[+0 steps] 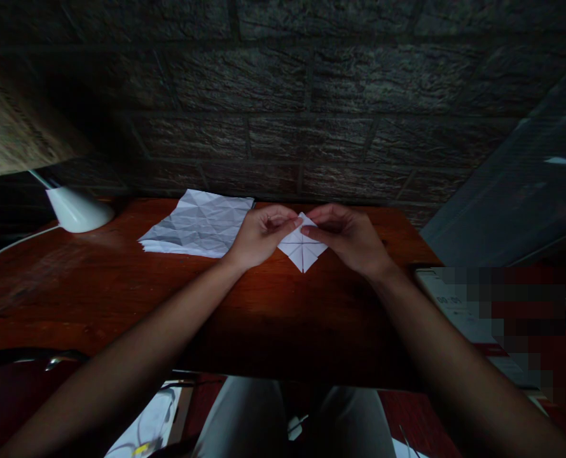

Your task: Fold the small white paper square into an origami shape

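Note:
Between my hands is a small square of folded white paper (pixel 303 251), turned like a diamond with one corner toward me. Crease lines or edges cross at its middle. My left hand (pixel 266 235) pinches its upper left side, the thumb lying on top. On the upper right side my right hand (pixel 352 235) grips it the same way, thumb across the face. The other fingertips are partly hidden behind the paper. Just left of my left hand lies a stack of creased white sheets (pixel 200 222) on the wooden table (pixel 121 292).
A white lamp base (pixel 80 208) stands at the table's left end, under a tan shade (pixel 20 121). The dark brick wall (pixel 283 83) rises behind the table. A grey panel (pixel 497 184) leans at the right, above a pale box (pixel 445 292). My knees are below the front edge.

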A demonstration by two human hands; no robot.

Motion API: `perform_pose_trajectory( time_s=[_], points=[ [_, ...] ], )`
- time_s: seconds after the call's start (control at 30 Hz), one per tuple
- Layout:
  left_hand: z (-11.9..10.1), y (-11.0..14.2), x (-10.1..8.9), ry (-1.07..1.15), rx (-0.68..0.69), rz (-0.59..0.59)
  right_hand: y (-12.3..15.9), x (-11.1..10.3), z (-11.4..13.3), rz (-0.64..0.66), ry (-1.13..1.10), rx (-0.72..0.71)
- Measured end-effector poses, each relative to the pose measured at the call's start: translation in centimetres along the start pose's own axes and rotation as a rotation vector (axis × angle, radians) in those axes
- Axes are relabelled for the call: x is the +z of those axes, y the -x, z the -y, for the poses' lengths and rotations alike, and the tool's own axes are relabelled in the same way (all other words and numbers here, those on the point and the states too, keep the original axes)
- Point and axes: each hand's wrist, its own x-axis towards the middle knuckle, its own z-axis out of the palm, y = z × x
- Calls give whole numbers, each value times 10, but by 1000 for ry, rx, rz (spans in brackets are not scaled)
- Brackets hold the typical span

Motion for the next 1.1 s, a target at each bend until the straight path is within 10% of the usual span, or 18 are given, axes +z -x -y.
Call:
perform_pose_trajectory(
  time_s=[1.1],
  points=[
    [5, 4, 4, -129, 101, 68, 1, -8, 5, 104, 147, -72]
  ],
)
